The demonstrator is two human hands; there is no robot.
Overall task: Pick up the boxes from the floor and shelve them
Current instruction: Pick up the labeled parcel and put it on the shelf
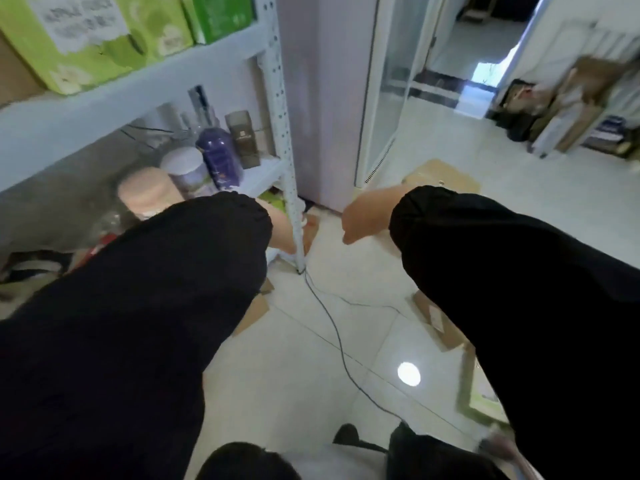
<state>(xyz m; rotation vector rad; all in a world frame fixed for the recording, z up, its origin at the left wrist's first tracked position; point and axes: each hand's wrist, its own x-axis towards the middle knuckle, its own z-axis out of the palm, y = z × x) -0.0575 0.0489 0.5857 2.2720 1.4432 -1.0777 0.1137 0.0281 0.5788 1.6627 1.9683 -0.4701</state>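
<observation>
Cardboard lies all round you on the floor (353, 271). One brown box (310, 227) sits at the foot of the post (284, 133), a flat piece (446, 176) lies farther out past your right hand, two more boxes poke out from under your left sleeve (254, 311) and right sleeve (438, 323), and a green box (481, 401) lies low on the right.

Your left hand (282, 233) reaches down behind the post, close to the brown box. Sleeve and post hide its fingers, so I cannot tell whether it has hold of anything. Your right hand (365, 216) hangs over the floor with fingers loosely curled and seems to hold nothing.

Expect these boxes to be light and stiff along the edges but soft across the faces. A half-flattened one will probably sag or fold if you pinch one corner. Take the brown box by two opposite edges, one hand on each. Mind the cable (332, 327) that runs from the post foot across the tiles. The shelf (104, 109) already carries green cartons (86, 46), so look for a free spot.
</observation>
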